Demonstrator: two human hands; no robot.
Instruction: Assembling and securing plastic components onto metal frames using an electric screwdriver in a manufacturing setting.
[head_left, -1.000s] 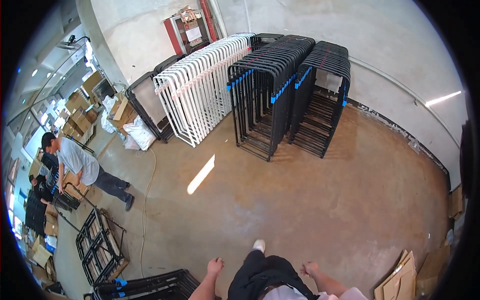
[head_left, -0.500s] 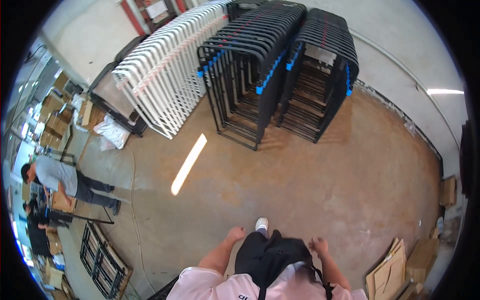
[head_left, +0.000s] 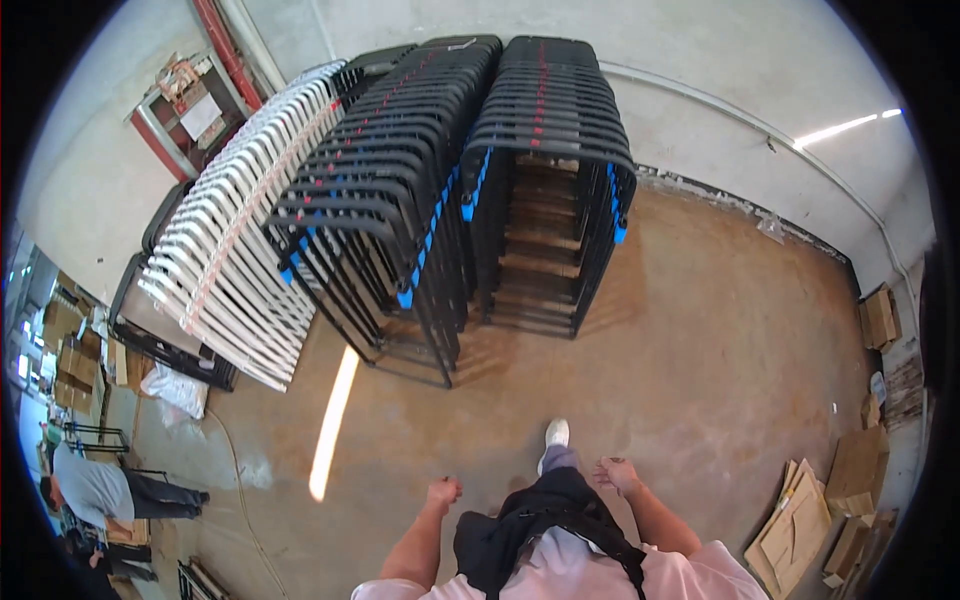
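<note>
Person in grey shirt [head_left: 92, 487] at lower left: partly cut by fisheye rim, too small for detail. Flattened brown cardboard sheets [head_left: 800, 525] at lower right run into dark rim. Wearer's torso cut off by bottom edge; black stacked metal frames [head_left: 545, 170] hide wall base behind.

Bright, sharp view; floor glare streak [head_left: 333, 425]; perhaps blurred, bent rim.
</note>
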